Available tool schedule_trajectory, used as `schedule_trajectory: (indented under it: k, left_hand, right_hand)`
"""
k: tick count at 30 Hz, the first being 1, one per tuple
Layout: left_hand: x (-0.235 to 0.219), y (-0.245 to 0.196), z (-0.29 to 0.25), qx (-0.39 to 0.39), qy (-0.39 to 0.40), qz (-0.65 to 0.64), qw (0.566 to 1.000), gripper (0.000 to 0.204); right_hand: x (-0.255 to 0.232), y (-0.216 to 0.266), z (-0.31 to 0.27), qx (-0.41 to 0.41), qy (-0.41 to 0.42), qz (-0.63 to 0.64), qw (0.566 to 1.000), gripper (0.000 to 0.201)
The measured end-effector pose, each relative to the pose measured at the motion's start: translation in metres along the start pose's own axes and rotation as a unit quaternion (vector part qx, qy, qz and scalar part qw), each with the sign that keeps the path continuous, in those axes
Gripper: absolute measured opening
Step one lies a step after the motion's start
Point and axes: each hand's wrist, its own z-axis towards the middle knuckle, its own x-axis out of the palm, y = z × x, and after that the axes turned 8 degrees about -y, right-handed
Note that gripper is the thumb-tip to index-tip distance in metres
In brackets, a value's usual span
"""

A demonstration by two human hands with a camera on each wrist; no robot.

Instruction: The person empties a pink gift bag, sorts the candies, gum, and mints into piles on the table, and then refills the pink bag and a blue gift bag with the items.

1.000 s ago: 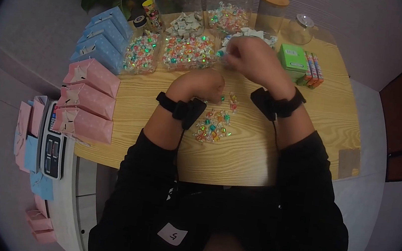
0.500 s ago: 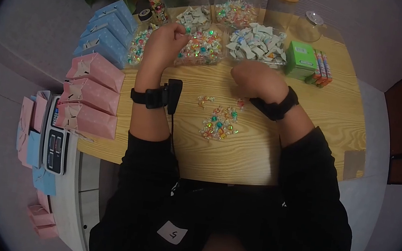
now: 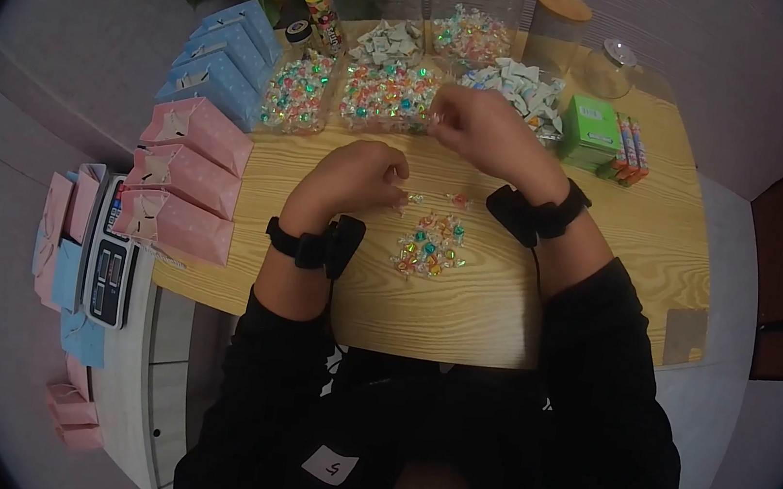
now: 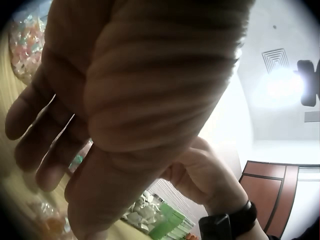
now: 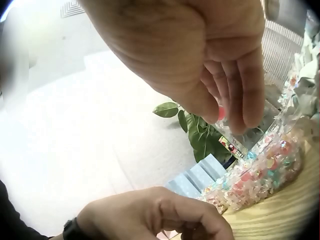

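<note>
Wrapped candies [image 3: 428,249] lie in a loose group on the wooden table, with a few single ones just above it. My left hand [image 3: 351,179] hovers low beside those single candies; in the left wrist view its fingers [image 4: 52,142] are loosely bent and no held candy shows. Up at the right end of the middle candy tub [image 3: 385,97] is my right hand [image 3: 495,135]. The right wrist view shows a red candy [image 5: 221,112] pinched between its thumb and fingers, above the tub's candies [image 5: 265,172].
Blue bags [image 3: 217,76] and pink bags [image 3: 187,175] line the left edge. Along the back are another candy tub [image 3: 297,96], white packets [image 3: 518,89], a wooden-lidded jar [image 3: 555,40], and a green box [image 3: 591,132]. A scale [image 3: 110,278] stands at far left.
Over the last half second my left hand came down from the candy tubs to the table. My right hand rose from the table to the middle tub's right end.
</note>
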Motion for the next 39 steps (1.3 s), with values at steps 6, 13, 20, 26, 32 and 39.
schedule_trajectory:
  k: [6,13,20,26,32,39]
  left_hand:
    - [0.029,0.001,-0.001,0.005,-0.01,0.067,0.998,0.023]
    - [0.02,0.0,0.008,0.057,-0.164,-0.007,0.985,0.015]
    - [0.02,0.041,0.036,-0.011,-0.438,-0.188,0.879,0.014]
    - [0.004,0.007,-0.001,-0.011,-0.272,-0.062,0.96,0.014]
    - [0.014,-0.008,-0.008,-0.035,0.049,0.062,0.996,0.024]
    - [0.011,0.022,0.002,-0.027,-0.1,-0.089,0.991,0.019]
  right_hand:
    - [0.01,-0.007,0.0,-0.002,-0.073,-0.03,0.997,0.024]
    - [-0.008,-0.003,-0.025,-0.021,0.261,-0.157,0.952,0.024]
    - [0.016,-0.014,-0.03,-0.035,0.297,-0.203,0.932,0.022]
    - [-0.002,0.009,-0.009,-0.02,0.118,-0.086,0.989,0.02]
    - [0.01,0.003,-0.005,-0.047,-0.128,0.065,0.989,0.025]
    - [0.012,0.013,-0.028,-0.047,0.34,-0.104,0.934,0.021]
